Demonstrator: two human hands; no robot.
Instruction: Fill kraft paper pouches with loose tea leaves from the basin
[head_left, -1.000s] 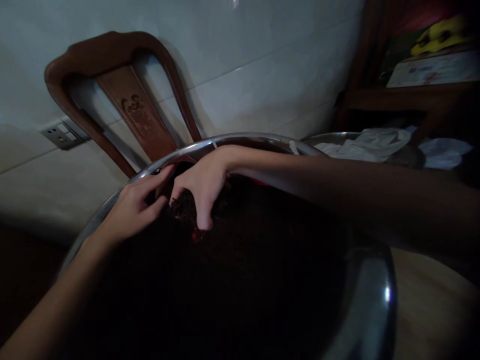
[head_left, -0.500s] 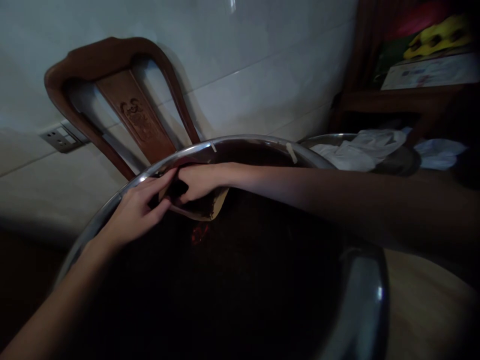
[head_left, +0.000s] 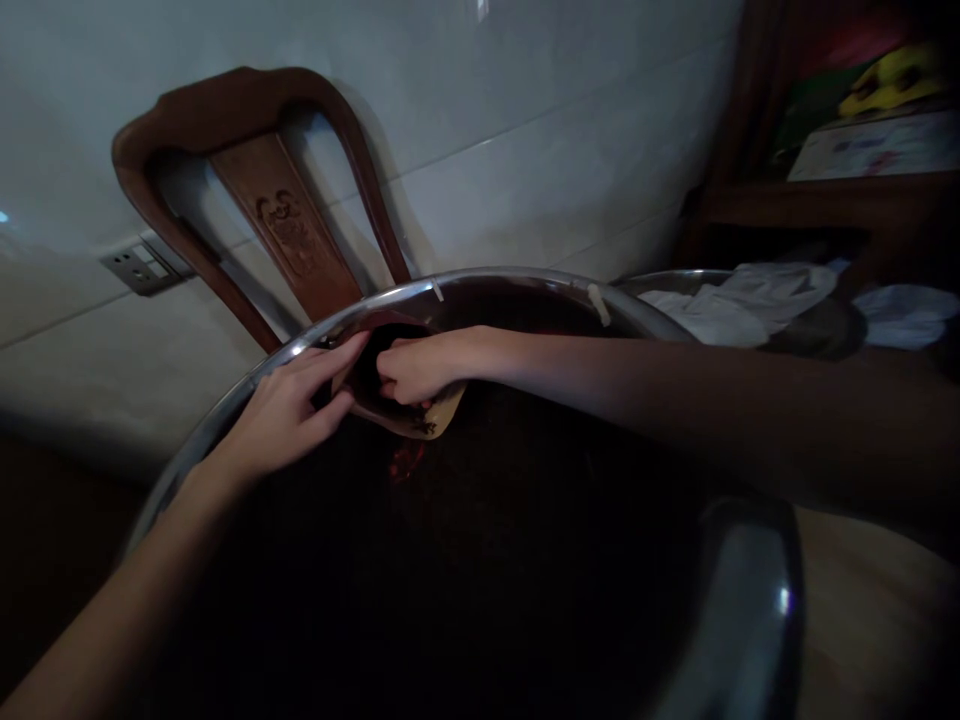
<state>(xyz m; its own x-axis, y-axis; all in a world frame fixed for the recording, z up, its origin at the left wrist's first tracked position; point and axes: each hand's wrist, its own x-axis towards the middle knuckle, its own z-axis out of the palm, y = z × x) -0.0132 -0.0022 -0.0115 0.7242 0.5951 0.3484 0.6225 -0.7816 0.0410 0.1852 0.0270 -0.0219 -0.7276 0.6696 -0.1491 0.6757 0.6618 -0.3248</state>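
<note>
The left hand's [head_left: 289,408] thumb and forefinger, spread apart, grip the edge of an open pouch [head_left: 444,412]; the right hand's [head_left: 416,372] fingers curl at its mouth. Past the left fingertips stands a carved wooden chair [head_left: 281,215], behind the steel basin's rim [head_left: 405,293].

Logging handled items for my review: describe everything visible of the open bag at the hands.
The open bag with a tan lip looks thin and flexible; its exact material is unclear. Its wide mouth gapes, the inside mostly in shadow, with dark, shred-like bits on the lip. It sits within the large, round, shiny metal vessel, near the far rim. The bare left hand holds its left edge; the bare right hand is in its mouth, fingers curled. Its base is hidden.
</note>
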